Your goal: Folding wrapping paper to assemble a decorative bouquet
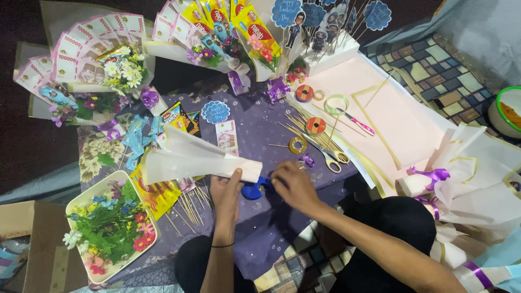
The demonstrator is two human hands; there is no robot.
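Head view, looking down: the left hand [225, 190] is closed around the narrow end of a cream paper cone [190, 159], which lies across a purple cloth [255, 122]. The right hand [293, 182] pinches a blue ribbon [254, 190] just beside that end, fingers together on it. Scissors [332, 158], tape rolls [315, 126] and wooden skewers [304, 127] lie nearby, with a tray of artificial flowers [81, 202] at the left.

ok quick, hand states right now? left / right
Left hand: closed around the narrow end of the white paper cone.
Right hand: fingers curled on the blue ribbon; grip unclear.
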